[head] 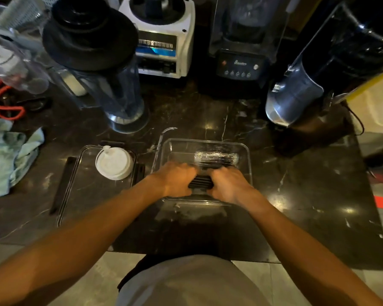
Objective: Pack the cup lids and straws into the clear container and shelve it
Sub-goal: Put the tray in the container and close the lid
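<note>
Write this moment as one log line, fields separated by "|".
left hand and right hand: gripping black straws | inside clear container | white cup lids: outside, on container lid

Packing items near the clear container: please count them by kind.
Black straw bundle, held by left hand and right hand: 1
Wrapped roll in container: 1
White lid stack: 1
Total: 3

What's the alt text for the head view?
Both hands, left and right, grip a bundle of black straws inside a clear container on a dark marble counter. White cup lids sit on its lid, left.
</note>
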The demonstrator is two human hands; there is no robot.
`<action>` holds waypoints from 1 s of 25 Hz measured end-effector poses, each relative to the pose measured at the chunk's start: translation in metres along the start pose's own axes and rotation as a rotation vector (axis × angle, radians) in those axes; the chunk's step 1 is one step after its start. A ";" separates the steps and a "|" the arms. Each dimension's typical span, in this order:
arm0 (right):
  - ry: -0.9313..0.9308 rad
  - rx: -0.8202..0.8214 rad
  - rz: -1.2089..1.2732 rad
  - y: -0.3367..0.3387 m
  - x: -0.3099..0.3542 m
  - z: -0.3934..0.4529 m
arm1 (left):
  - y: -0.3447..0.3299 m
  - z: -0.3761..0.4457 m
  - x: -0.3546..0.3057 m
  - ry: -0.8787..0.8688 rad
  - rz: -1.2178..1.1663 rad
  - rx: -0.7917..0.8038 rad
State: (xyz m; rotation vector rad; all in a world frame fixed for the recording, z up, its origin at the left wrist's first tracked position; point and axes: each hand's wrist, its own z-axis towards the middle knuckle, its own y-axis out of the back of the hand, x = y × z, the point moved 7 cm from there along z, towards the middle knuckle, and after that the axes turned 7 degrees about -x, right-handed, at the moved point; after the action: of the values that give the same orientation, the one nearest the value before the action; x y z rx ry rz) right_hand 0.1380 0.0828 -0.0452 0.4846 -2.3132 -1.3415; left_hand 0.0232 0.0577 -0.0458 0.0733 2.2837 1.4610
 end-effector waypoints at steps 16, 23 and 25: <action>-0.029 0.136 0.003 -0.027 -0.032 0.005 | -0.036 0.024 -0.010 0.077 -0.479 0.041; 0.027 0.099 -0.080 -0.020 -0.034 0.003 | -0.039 0.025 0.002 0.030 -0.338 0.034; 0.044 0.080 -0.103 -0.015 -0.034 0.004 | -0.038 0.026 0.002 0.012 -0.275 -0.002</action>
State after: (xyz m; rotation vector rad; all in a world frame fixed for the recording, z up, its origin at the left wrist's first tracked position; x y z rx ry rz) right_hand 0.1662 0.0952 -0.0667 0.6605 -2.3417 -1.2746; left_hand 0.0382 0.0632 -0.0885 -0.2412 2.1985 1.3227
